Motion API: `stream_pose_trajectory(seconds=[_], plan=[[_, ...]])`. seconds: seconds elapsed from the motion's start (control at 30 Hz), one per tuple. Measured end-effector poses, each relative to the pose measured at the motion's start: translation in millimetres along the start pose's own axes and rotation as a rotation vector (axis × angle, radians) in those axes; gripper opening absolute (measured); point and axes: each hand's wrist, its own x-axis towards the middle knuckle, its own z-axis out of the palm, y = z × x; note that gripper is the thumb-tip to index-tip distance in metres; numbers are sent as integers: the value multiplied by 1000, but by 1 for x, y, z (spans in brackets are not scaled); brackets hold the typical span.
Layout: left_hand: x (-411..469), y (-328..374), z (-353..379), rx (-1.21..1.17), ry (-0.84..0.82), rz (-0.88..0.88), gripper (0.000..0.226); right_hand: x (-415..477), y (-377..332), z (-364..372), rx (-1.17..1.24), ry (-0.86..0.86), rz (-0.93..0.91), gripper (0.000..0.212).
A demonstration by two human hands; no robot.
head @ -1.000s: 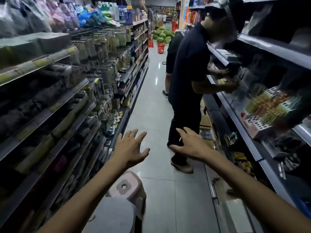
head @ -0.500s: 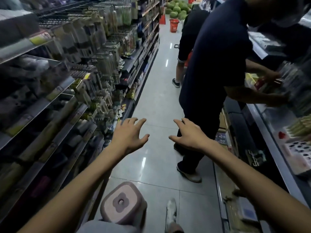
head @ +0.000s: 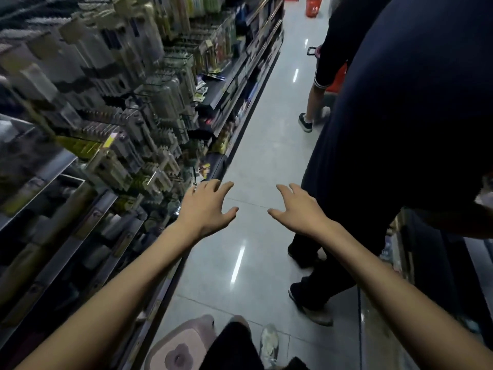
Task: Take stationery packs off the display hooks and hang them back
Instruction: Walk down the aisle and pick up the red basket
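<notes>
Rows of stationery packs (head: 149,108) hang on display hooks along the shelving on the left side of the aisle; they are blurred. My left hand (head: 206,208) is stretched out in front of me, fingers spread, empty, just right of the lowest hanging packs. My right hand (head: 300,209) reaches out beside it over the floor, fingers spread and empty. Neither hand touches a pack.
A person in dark clothes (head: 394,134) stands close on the right, filling that side of the aisle. Another person (head: 320,76) stands farther down. A pink stool (head: 181,345) sits by my foot (head: 269,345). Grey tiled floor (head: 256,161) runs between the shelves.
The view has tilted down and swung left towards the hook display. Both hands stay outstretched and empty, now nearer the hanging packs. The person on the right looms closer.
</notes>
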Motion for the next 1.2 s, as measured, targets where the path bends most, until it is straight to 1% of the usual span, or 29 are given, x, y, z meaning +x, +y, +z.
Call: stream_pose_trajectory(seconds=[0.13, 0.3, 0.37, 0.47, 0.6, 0.73, 0.83, 1.03, 1.2], plan=[[65, -17, -1, 8, -10, -29, 73, 75, 1, -16, 31, 5, -7, 75], [159, -54, 8, 9, -32, -53, 79, 176, 4, -32, 65, 5, 23, 74], [205, -73, 14, 4, -29, -57, 81, 219, 7, -37, 68, 4, 38, 74], [282, -107, 19, -2, -12, -46, 78, 290, 8, -51, 110, 13, 83, 75], [388, -149, 15, -7, -25, -26, 80, 388, 3, -78, 152, 43, 147, 76], [485, -178, 11, 25, -34, 24, 77, 476, 2, -111, 190, 79, 165, 78], [555, -186, 10, 4, -54, 57, 77, 530, 14, -136, 207, 108, 190, 79], [698, -185, 16, -2, -54, 135, 78, 640, 63, -181, 220, 141, 257, 81], [826, -174, 23, -10, -57, 164, 81, 748, 109, -225, 223, 170, 244, 78]])
